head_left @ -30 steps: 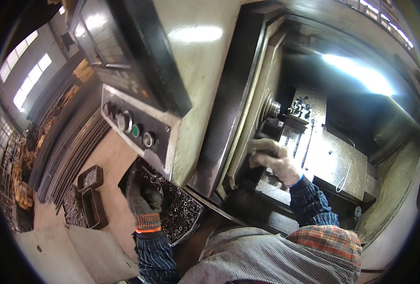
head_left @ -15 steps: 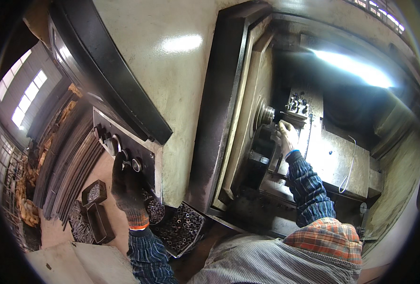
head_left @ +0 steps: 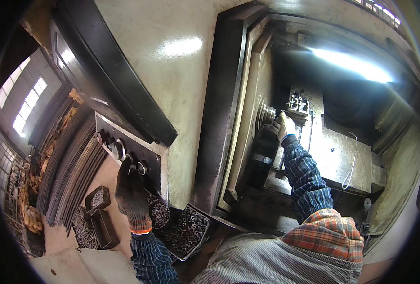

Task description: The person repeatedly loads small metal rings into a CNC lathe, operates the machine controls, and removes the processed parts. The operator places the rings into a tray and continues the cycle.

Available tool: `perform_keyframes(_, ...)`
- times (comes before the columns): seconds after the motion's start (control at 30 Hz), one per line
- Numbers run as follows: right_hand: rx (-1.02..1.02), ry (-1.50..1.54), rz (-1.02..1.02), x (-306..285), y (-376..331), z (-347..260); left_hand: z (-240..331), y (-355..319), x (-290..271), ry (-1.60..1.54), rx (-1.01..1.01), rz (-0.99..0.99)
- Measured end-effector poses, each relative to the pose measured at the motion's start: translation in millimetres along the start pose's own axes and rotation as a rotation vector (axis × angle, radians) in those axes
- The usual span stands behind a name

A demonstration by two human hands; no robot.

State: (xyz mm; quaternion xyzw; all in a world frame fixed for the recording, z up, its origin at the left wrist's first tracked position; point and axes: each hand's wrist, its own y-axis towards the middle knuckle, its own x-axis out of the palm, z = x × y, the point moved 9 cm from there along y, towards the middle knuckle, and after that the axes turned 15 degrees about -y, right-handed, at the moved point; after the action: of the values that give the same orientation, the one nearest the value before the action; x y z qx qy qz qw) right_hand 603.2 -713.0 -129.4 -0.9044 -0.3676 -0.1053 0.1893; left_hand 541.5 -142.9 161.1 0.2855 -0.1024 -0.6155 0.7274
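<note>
My left hand (head_left: 133, 196), in a dark knitted glove with an orange cuff edge, reaches up to the black control panel (head_left: 154, 163). Its fingertips are beside a round knob (head_left: 142, 168); whether they press on it is unclear. Inside the lathe, my right hand (head_left: 287, 127), in a pale glove, is at the face of the round metal spindle chuck (head_left: 268, 115). The fingers are bent together there, and anything between them is too small to make out. Just beyond this hand stands the tool post (head_left: 297, 108) with several bolts on top.
A tray of small metal rings (head_left: 186, 234) sits below the panel. Dark bins (head_left: 102, 227) and loose metal pieces lie on the floor at left, near long stacked bars (head_left: 72, 175). The lathe's door frame (head_left: 219, 109) stands between my arms. A thin pale hose (head_left: 352, 163) rests on the slide.
My right hand has moved left, from beside the tool post up to the chuck. My left hand stays at the panel's knobs, and the view has shifted slightly.
</note>
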Motion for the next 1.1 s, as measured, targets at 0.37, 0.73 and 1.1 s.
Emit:
perform_keyframes(0.37,0.011,0.141,-0.028,-10,15,24,-13,-8,13,-0.569,-0.069,-0.038)
perform_keyframes(0.73,-0.079,-0.217,-0.095,8,-12,-11,-5,-12,11,-0.478,-0.035,-0.008)
perform_keyframes(1.1,-0.194,-0.868,0.039,26,-47,-27,-12,-6,19,-0.576,-0.123,0.04)
